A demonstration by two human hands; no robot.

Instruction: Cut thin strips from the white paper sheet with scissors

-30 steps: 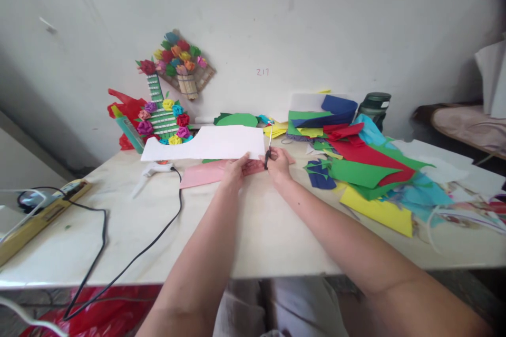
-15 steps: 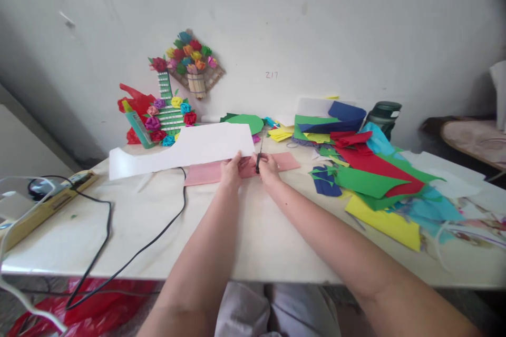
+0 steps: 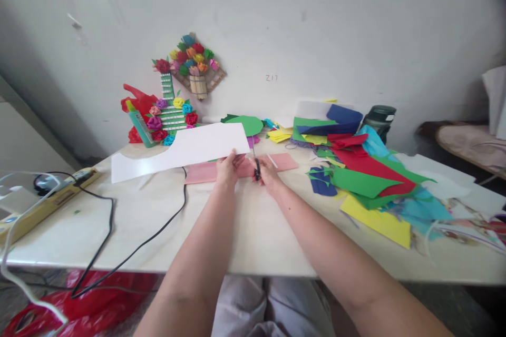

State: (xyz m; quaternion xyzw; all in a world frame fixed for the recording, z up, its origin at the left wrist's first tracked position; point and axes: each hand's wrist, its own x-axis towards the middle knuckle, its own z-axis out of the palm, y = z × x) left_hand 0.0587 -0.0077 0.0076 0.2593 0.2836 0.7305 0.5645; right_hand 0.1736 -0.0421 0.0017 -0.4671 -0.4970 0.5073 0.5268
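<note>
My left hand [image 3: 226, 168] pinches the right end of a long white paper sheet [image 3: 179, 151], which hangs above the table and stretches out to the left. Close beside it, my right hand [image 3: 268, 172] is closed on small black-handled scissors [image 3: 256, 166], blades pointing up and away at the sheet's right edge. A thin white strip [image 3: 272, 160] lies just right of the blades. Under both hands a pink paper sheet [image 3: 242, 169] rests flat on the white table [image 3: 253, 231].
A heap of coloured paper scraps [image 3: 366, 168] covers the table's right side, with a dark green jar [image 3: 378, 117] behind. Paper-flower crafts [image 3: 174, 110] lean on the wall at back left. A black cable [image 3: 130, 253] and a yellow box [image 3: 47, 202] lie left.
The white sheet has shifted left and tilted, its left end now lower. Both hands have moved slightly left. A thin white strip now lies beside the scissors.
</note>
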